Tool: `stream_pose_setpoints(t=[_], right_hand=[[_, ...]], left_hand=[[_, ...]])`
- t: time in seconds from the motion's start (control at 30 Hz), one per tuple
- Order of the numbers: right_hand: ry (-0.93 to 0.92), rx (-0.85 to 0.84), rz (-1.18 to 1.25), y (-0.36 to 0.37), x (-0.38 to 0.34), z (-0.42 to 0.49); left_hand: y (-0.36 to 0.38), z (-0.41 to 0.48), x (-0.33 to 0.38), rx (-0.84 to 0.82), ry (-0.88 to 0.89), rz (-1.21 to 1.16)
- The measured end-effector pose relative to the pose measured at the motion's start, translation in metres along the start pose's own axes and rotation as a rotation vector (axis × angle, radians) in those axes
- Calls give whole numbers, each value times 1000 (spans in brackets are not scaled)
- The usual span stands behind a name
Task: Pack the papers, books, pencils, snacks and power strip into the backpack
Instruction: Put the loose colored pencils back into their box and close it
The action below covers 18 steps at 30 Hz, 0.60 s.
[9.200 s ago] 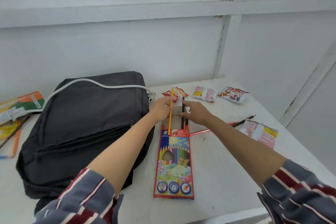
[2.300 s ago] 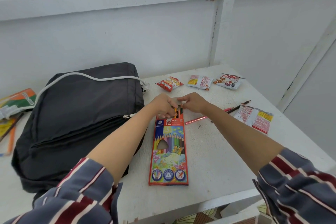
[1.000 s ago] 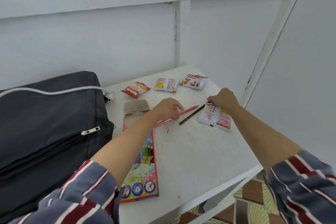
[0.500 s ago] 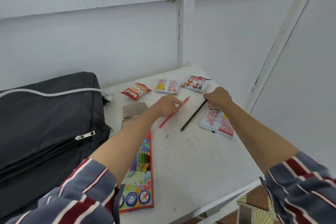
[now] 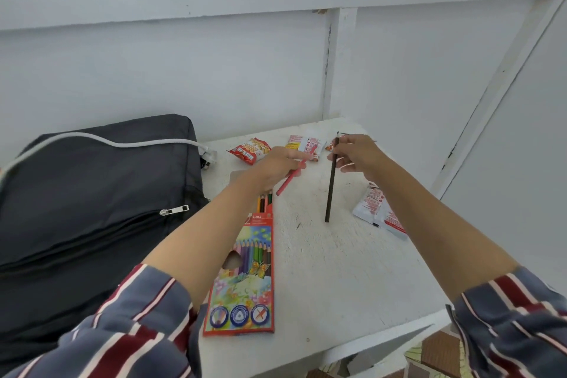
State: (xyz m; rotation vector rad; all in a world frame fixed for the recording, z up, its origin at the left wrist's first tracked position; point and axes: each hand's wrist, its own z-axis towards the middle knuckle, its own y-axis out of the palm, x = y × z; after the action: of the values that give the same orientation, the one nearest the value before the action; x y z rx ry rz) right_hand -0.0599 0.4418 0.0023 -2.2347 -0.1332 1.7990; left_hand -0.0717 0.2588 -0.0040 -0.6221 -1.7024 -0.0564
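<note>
Indoors, over the white table [image 5: 337, 270], left fingers [image 5: 287, 160] grip red pencil [image 5: 285, 184], right fingers [image 5: 345, 147] dark pencil [image 5: 329, 193].

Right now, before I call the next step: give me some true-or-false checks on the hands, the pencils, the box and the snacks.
1. The left hand holds a pink pencil. True.
2. The right hand is empty. False: it pinches a dark pencil.
3. The pencil box lies flat on the table beside the backpack. True.
4. The white cable is coiled on the table. False: it runs across the top of the backpack.
5. Every snack is packed. False: a red snack packet and others lie on the table.
</note>
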Motion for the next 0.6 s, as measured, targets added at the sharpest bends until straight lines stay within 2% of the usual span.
stream_pose_setpoints(t=[0.23,0.4,0.6], right_hand=[[-137,-100,116,30,-13,-10],[-335,-42,155,55,-25,-13],[-461,28,196,85,-40,-12]], left_hand=[[-25,-15,-2,191,144,-65],[-45,-32,-3,343,225,-29],[-71,-49,-17,398,199,18]])
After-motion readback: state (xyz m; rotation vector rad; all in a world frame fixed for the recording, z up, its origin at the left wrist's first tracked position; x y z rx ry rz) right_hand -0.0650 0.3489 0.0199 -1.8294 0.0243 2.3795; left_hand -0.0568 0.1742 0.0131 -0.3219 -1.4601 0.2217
